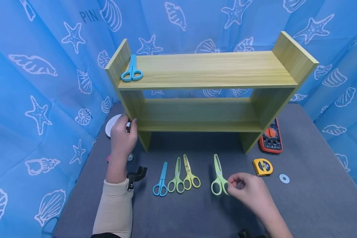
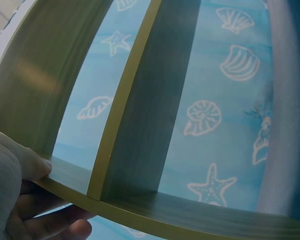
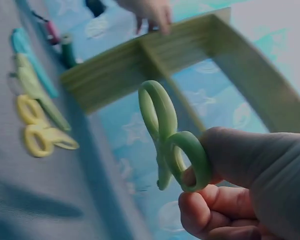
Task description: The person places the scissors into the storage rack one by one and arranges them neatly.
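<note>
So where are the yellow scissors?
In the head view, the yellow scissors lie on the table in front of the wooden shelf, between a green pair on the left and the green scissors in the right hand.

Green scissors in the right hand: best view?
Head: the held green scissors show nearly whole, blade tips to handles, fingertips slightly covering one handle. Right wrist: handles in close-up, blades foreshortened. Left wrist: doesn't show them.
</note>
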Motion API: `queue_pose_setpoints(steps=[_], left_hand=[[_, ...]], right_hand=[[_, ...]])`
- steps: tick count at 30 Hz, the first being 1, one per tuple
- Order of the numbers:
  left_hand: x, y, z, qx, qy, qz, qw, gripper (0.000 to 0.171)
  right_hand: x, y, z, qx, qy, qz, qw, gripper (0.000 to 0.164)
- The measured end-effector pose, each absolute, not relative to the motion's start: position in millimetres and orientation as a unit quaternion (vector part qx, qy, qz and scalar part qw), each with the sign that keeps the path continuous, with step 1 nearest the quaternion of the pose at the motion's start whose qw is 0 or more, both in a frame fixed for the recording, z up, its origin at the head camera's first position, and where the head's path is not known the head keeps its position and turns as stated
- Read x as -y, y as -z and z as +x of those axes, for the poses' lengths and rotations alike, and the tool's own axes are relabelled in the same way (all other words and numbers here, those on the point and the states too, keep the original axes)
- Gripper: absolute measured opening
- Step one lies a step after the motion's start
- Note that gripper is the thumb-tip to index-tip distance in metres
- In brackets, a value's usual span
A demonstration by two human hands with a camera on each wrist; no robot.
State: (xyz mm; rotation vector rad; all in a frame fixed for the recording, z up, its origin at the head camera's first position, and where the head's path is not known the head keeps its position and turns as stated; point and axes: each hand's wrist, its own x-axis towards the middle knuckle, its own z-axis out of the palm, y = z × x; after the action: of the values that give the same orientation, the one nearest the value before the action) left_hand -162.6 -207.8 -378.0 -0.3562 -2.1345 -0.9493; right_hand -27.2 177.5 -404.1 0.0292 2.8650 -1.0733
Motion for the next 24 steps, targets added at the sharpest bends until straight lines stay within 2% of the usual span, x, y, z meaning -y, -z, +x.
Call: queue_pose_setpoints(steps=[7,15,24], left_hand=[[208,377,-161,0.838,0.374,-0.140,0.373,0.015],[209,375,-158,0.843,0.370,-0.135,0.367,0.016],[208,375,-159,0.837,0.374,-0.144,0.372,0.018]], right_hand=[[-193,375,-21,-0.933,0.360,-0.009,0.004,0.010],[-211,349,-16,-0.917,0.385,-0.070,-0.079,0.016],[-226,302,-12,-0.875,0.441,-0.107,-0.172,0.024]])
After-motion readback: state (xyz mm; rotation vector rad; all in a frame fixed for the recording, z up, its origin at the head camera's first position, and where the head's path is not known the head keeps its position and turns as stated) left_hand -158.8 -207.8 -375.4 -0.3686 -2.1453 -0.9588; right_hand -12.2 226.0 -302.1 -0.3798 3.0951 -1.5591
